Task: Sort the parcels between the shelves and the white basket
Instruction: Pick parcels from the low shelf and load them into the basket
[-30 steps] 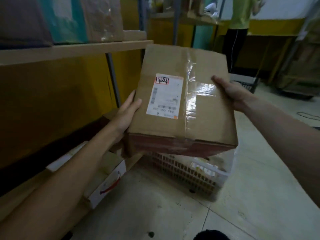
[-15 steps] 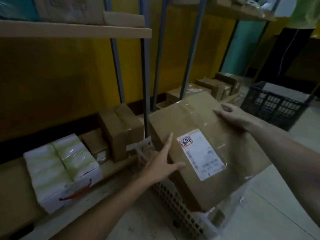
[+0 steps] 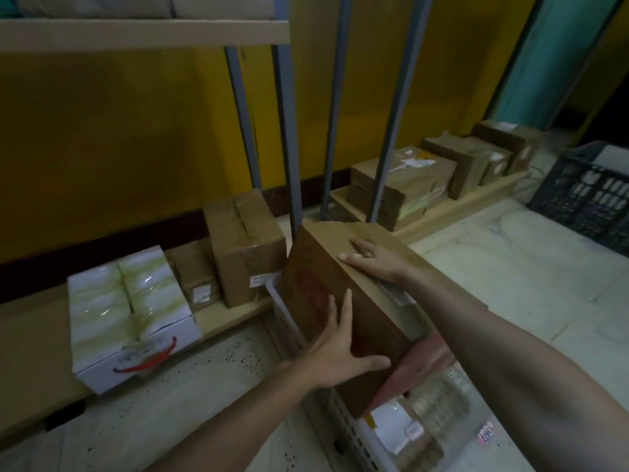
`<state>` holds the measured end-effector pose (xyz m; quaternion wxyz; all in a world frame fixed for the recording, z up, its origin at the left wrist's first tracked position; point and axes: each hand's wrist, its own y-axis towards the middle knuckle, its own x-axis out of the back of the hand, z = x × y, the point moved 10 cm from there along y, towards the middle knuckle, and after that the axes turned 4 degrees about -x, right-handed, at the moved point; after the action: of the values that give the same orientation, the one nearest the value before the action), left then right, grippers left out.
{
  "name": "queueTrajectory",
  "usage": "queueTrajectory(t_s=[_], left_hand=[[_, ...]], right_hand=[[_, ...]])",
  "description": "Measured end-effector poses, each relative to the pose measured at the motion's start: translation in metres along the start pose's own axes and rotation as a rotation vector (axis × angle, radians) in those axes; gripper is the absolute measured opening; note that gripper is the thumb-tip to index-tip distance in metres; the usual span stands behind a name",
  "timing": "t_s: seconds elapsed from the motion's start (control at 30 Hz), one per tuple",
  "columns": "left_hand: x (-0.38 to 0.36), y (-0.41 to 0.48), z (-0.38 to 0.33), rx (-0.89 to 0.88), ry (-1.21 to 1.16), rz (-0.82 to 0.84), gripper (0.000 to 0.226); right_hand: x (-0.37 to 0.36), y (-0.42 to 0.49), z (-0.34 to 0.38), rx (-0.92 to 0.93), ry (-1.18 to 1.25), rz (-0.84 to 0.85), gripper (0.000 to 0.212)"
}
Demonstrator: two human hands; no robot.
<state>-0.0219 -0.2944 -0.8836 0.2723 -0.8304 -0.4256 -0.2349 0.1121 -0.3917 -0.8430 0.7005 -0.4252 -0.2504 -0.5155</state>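
Observation:
A large brown cardboard parcel (image 3: 320,287) stands tilted on edge in the white basket (image 3: 289,321) on the floor. My left hand (image 3: 337,352) lies flat with spread fingers against its dark near side. My right hand (image 3: 374,260) rests palm-down with straight fingers on its top face, near the white label. More parcels lie in the basket under it, among them a reddish one (image 3: 418,362) and a white one (image 3: 391,420). The low shelf board (image 3: 231,318) to the left carries a white box (image 3: 132,315) and brown boxes (image 3: 245,247).
Grey shelf posts (image 3: 289,131) rise just behind the basket. A second low shelf (image 3: 442,212) at the right holds several brown parcels (image 3: 401,185). A black crate (image 3: 589,195) stands at the far right. An upper shelf board (image 3: 143,35) runs across the top left.
The parcel came down from chest height into the basket and tipped onto its edge. My left hand moved from its top face to its side. The view dropped toward the floor.

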Motion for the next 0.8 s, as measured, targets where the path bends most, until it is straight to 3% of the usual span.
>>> queueTrajectory(t_s=[0.17,0.3,0.43,0.53,0.6,0.7,0.8], left_hand=[[0.014,0.018,0.011,0.007,-0.084,-0.115,0.133],[0.007,0.028,0.044,0.137,-0.011,-0.16,0.121],[0.029,0.028,0.021,0.017,0.308,-0.27,0.1],[0.029,0.022,-0.001,-0.153,0.481,-0.3,0.074],[0.017,0.023,-0.004,-0.171,0.563,-0.225,0.072],[0.013,0.028,0.001,-0.121,0.664,-0.149,0.081],[0.012,0.035,0.002,-0.062,0.653,-0.096,0.09]], right_hand=[[-0.006,0.008,0.017,0.154,-0.24,-0.087,0.09],[-0.048,0.007,0.001,0.224,-0.374,-0.172,0.078],[-0.035,0.022,0.0,0.2,-0.254,-0.117,0.061],[-0.016,0.021,0.006,0.191,0.218,-0.125,0.052],[0.006,0.018,-0.009,0.132,0.41,-0.232,0.055],[0.02,0.017,-0.043,-0.018,-0.059,-0.355,0.058],[0.002,0.013,-0.081,-0.2,-0.217,-0.236,0.07]])
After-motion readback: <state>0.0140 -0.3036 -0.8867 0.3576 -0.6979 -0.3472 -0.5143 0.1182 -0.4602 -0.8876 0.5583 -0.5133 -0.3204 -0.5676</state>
